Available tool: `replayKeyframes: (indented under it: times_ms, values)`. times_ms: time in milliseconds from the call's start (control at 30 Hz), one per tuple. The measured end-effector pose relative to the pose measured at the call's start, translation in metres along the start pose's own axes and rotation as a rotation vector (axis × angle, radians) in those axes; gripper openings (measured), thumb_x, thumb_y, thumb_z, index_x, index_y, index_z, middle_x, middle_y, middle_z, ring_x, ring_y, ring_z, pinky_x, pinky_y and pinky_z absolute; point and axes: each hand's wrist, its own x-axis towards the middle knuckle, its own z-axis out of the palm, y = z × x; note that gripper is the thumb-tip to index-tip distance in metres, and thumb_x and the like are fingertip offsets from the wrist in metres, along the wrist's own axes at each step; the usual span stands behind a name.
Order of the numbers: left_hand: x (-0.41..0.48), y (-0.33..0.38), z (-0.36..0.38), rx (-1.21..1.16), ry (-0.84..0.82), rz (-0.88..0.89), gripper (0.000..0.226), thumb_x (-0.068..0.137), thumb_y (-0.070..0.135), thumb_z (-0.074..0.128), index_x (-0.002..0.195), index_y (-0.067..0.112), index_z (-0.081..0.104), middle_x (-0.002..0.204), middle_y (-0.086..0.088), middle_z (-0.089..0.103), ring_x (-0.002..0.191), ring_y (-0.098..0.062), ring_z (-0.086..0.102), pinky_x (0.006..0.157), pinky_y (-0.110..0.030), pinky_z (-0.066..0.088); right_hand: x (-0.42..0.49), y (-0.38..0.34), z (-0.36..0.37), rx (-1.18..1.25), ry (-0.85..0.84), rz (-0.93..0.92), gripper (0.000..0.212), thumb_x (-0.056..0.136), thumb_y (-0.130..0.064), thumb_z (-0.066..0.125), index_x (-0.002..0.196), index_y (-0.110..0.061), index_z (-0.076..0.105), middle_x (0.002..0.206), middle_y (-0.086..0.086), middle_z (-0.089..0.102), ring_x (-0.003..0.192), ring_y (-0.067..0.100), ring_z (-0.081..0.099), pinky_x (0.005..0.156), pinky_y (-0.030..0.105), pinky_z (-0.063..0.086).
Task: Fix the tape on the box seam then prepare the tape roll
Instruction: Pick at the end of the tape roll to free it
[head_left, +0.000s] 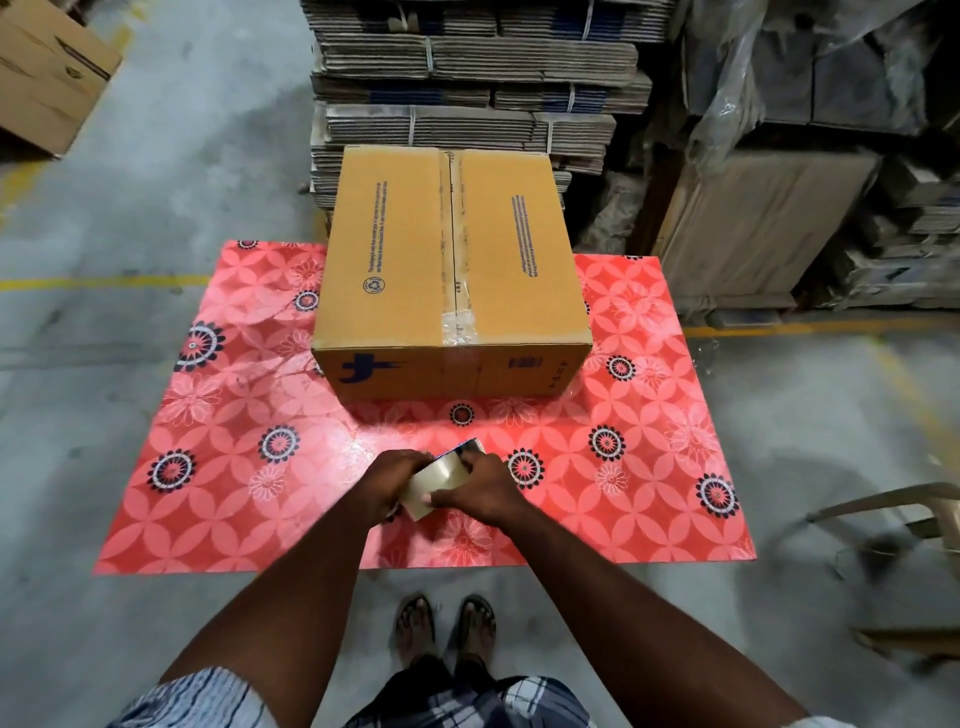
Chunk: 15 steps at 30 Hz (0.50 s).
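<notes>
A closed brown cardboard box stands at the far side of a red flowered table. Clear tape runs along its top middle seam and down the near face; it is wrinkled near the front edge. Close to the table's near edge both hands hold a roll of clear tape between them. My left hand grips its left side. My right hand grips its right side, with the thumb pressed on the roll's outer face. The hands hide much of the roll.
Tall stacks of flattened cartons rise just behind the box. Wrapped bundles fill the right. A loose carton lies at the far left. A plastic chair stands to the right of the table. My sandalled feet are under the near edge.
</notes>
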Motion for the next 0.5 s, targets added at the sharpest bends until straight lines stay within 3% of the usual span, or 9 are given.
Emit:
replayKeyframes:
  times_ms: [100, 167, 267, 367, 433, 500]
  values:
    - [0.000, 0.005, 0.003, -0.115, 0.013, 0.097, 0.025, 0.093, 0.026, 0.057, 0.097, 0.009, 0.074, 0.087, -0.003, 0.071, 0.076, -0.022, 0.064, 0.063, -0.028, 0.043, -0.002, -0.001, 0.001, 0.032, 0.060, 0.000, 0.046, 0.064, -0.039, 0.086, 0.099, -0.014, 0.069, 0.084, -0.003, 0.066, 0.065, 0.005, 0.060, 0.049, 0.012, 0.038]
    - [0.002, 0.007, 0.005, -0.097, 0.014, 0.223, 0.031, 0.098, 0.034, 0.052, 0.103, 0.013, 0.074, 0.104, -0.001, 0.073, 0.097, -0.020, 0.066, 0.077, -0.028, 0.047, -0.002, -0.001, 0.003, 0.053, 0.145, 0.002, 0.044, 0.069, -0.043, 0.081, 0.098, -0.012, 0.070, 0.079, -0.003, 0.063, 0.063, 0.009, 0.058, 0.047, 0.013, 0.035]
    - [-0.001, 0.003, 0.003, 0.020, -0.048, 0.347, 0.040, 0.091, 0.051, 0.058, 0.116, 0.021, 0.066, 0.117, -0.001, 0.069, 0.113, -0.020, 0.063, 0.084, -0.026, 0.047, 0.000, -0.003, 0.002, 0.136, 0.153, 0.044, 0.038, 0.076, -0.048, 0.074, 0.087, -0.012, 0.072, 0.070, -0.005, 0.063, 0.054, 0.001, 0.054, 0.044, 0.011, 0.035]
    - [-0.002, -0.007, -0.001, 0.132, -0.093, 0.449, 0.078, 0.068, 0.068, 0.068, 0.132, 0.026, 0.052, 0.131, 0.005, 0.057, 0.122, -0.010, 0.053, 0.098, -0.029, 0.045, 0.006, 0.003, -0.007, 0.213, 0.139, 0.145, 0.036, 0.086, -0.044, 0.062, 0.078, -0.011, 0.072, 0.065, -0.001, 0.065, 0.059, 0.015, 0.062, 0.058, 0.024, 0.049]
    - [-0.004, -0.013, -0.004, 0.175, -0.119, 0.496, 0.093, 0.058, 0.070, 0.077, 0.135, 0.033, 0.042, 0.137, 0.008, 0.049, 0.126, -0.005, 0.047, 0.101, -0.029, 0.043, 0.011, 0.014, -0.017, 0.220, 0.216, 0.203, 0.022, 0.086, -0.027, 0.060, 0.080, -0.012, 0.074, 0.076, 0.006, 0.071, 0.073, 0.023, 0.066, 0.069, 0.030, 0.051]
    - [-0.004, -0.019, -0.004, 0.220, -0.114, 0.529, 0.102, 0.053, 0.062, 0.085, 0.139, 0.035, 0.037, 0.141, 0.009, 0.043, 0.129, -0.004, 0.042, 0.102, -0.028, 0.041, 0.016, 0.026, -0.026, 0.213, 0.289, 0.251, 0.017, 0.082, -0.012, 0.060, 0.091, -0.010, 0.074, 0.094, 0.009, 0.074, 0.088, 0.025, 0.065, 0.076, 0.028, 0.047]
